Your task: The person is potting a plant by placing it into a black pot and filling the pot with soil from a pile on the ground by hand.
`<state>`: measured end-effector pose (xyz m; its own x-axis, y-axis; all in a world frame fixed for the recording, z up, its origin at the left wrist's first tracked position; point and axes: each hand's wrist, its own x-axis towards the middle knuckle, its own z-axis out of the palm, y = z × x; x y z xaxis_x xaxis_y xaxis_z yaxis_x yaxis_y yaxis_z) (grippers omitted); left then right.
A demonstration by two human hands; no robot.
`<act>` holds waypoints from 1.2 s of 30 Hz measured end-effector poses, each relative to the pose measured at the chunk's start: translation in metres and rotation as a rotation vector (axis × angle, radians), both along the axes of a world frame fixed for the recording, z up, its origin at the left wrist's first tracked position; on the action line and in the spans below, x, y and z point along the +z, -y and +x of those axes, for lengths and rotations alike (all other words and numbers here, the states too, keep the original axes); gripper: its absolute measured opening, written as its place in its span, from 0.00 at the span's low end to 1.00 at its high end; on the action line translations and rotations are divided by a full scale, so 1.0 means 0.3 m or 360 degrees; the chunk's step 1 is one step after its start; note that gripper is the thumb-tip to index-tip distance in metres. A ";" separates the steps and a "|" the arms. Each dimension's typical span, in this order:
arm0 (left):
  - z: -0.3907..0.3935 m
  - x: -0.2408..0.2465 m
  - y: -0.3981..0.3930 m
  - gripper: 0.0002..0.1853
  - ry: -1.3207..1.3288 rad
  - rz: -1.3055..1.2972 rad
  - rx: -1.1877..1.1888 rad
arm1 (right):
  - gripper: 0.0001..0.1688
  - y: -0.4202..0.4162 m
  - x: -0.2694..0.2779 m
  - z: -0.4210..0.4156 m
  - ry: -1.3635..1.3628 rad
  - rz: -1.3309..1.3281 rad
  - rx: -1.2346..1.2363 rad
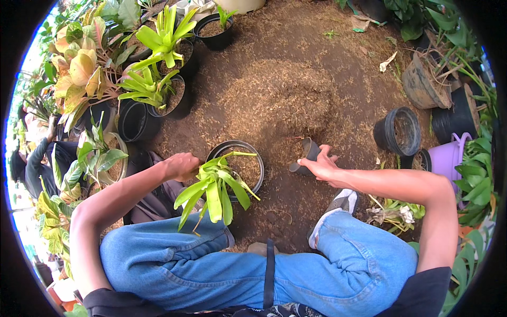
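My right hand (323,166) grips a dark, curved scoop-like piece of plastic (308,152), possibly cut from a pot, at the near edge of a heap of brown husk-like potting mix (285,93). To the left, my left hand (183,166) is curled beside the rim of a round black plastic pot (260,170). Its fingertips are hidden, so whether it grips the pot or the plant cannot be told. A bright green strap-leaved plant (216,182), perhaps a bromeliad, leans over the near left side of this pot. Brown mix shows inside the pot.
Potted bromeliad-like plants (148,87) and an empty black pot (136,121) line the left side. Stacked black pots (398,130), a purple pot (443,156) and a tilted clump of soil with roots (424,81) stand right. Another person (37,162) sits far left.
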<state>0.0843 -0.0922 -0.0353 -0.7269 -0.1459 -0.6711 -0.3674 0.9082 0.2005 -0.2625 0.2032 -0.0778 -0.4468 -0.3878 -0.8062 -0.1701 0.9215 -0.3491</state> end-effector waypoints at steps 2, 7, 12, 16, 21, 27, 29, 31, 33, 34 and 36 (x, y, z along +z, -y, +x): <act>-0.026 -0.003 -0.001 0.16 0.0031 0.0035 -0.0025 | 0.69 0.026 0.007 0.008 0.0219 0.0006 -0.0357; 0.013 -0.006 0.008 0.16 0.0003 0.0050 0.0039 | 0.56 0.007 0.009 0.007 0.0390 -0.0091 -0.0380; 0.026 0.001 -0.001 0.14 0.0000 0.0038 0.0021 | 0.59 -0.054 0.089 -0.062 0.0489 -0.0025 -0.0393; 0.004 0.020 -0.011 0.14 0.0082 0.0032 -0.0011 | 0.60 -0.045 0.138 -0.075 0.0640 -0.0148 -0.0179; -0.003 0.028 -0.010 0.13 0.0166 0.0095 -0.0058 | 0.61 0.096 0.367 -0.049 0.0462 -0.0404 0.0395; 0.027 -0.005 -0.002 0.13 0.0220 0.0109 -0.0048 | 0.59 0.265 0.494 0.039 -0.0052 -0.0776 0.1245; 0.011 -0.002 -0.004 0.12 0.0156 0.0096 -0.0094 | 0.57 0.296 0.530 0.074 -0.0100 -0.0837 0.1371; 0.009 0.002 -0.012 0.13 0.0158 0.0073 -0.0102 | 0.56 0.325 0.533 0.111 -0.0222 -0.0908 0.1544; 0.007 0.001 -0.012 0.13 0.0207 0.0042 -0.0090 | 0.56 0.358 0.549 0.139 -0.0171 -0.0896 0.1589; 0.010 -0.001 -0.012 0.13 0.0209 0.0040 -0.0091 | 0.56 0.367 0.515 0.147 -0.0331 -0.1045 0.1705; 0.013 -0.007 -0.011 0.13 0.0210 0.0037 -0.0095 | 0.57 0.387 0.510 0.163 -0.0431 -0.1019 0.1809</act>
<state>0.0882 -0.0889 -0.0374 -0.6391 -0.0882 -0.7640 -0.3372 0.9250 0.1753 -0.2135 0.0872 0.0751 0.2593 -0.9242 -0.2805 -0.8625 -0.0910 -0.4977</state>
